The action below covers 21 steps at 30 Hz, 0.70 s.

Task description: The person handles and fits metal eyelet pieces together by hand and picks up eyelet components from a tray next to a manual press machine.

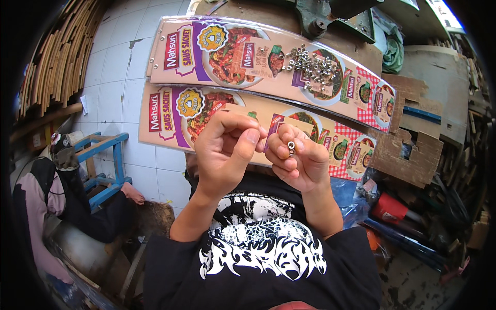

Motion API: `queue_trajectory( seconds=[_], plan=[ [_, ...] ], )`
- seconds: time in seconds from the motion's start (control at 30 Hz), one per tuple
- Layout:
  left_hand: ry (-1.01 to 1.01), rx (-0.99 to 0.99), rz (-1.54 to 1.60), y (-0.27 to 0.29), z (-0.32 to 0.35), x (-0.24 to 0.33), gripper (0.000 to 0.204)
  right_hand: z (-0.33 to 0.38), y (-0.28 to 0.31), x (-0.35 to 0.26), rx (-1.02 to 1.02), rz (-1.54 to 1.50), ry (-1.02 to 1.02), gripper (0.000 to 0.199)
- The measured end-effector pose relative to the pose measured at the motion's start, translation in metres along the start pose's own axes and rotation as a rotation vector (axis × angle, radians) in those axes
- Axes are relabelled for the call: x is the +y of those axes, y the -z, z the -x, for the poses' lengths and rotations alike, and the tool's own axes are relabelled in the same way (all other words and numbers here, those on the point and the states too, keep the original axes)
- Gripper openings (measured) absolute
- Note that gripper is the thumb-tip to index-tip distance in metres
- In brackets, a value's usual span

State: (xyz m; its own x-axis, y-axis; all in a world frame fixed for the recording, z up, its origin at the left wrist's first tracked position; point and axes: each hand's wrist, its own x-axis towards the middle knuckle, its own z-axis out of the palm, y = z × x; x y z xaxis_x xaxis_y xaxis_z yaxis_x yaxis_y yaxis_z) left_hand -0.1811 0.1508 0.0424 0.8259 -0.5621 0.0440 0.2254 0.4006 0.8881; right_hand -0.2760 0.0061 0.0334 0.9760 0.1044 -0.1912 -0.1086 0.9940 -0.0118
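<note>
My right hand [305, 160] is closed, with a few small silvery metal eyelets [291, 146] held in its curled fingers. My left hand [227, 150] pinches thumb against forefinger, its tips beside the right fingertips. Whatever sits in that pinch is hidden or too small to make out. Both hands are above the nearer of two long printed cardboard display panels [164, 135], which carry food pictures. On the farther panel [181, 77] lies a loose pile of the same shiny eyelets [315, 67]. Small metal rings show along that panel's left end.
A green metal machine base [315, 26] stands on the workbench [258, 13] behind the panels. Cut brown cardboard [408, 155] lies at right. Leftward are a blue wooden frame [118, 160], another person's leg and foot [133, 193], and stacked wooden strips [59, 51].
</note>
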Motion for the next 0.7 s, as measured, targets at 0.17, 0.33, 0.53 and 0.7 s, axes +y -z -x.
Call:
queue_trajectory(
  seconds=[0.17, 0.33, 0.53, 0.7],
  plan=[
    [0.022, 0.007, -0.048, 0.001, 0.002, 0.003, 0.011, 0.006, -0.005, -0.040, 0.098, 0.084, 0.153, 0.023],
    [0.040, -0.006, 0.009, 0.005, -0.003, -0.011, 0.008, -0.006, 0.000, -0.116, 0.327, 0.407, 0.300, 0.024],
    [0.118, 0.006, 0.039, 0.004, -0.005, -0.011, 0.006, -0.037, -0.011, -0.148, 0.580, 0.922, 0.223, 0.029],
    [0.122, -0.003, 0.076, 0.008, -0.007, -0.008, 0.007, -0.049, -0.024, -0.148, 0.747, 1.160, 0.174, 0.025]
  ],
)
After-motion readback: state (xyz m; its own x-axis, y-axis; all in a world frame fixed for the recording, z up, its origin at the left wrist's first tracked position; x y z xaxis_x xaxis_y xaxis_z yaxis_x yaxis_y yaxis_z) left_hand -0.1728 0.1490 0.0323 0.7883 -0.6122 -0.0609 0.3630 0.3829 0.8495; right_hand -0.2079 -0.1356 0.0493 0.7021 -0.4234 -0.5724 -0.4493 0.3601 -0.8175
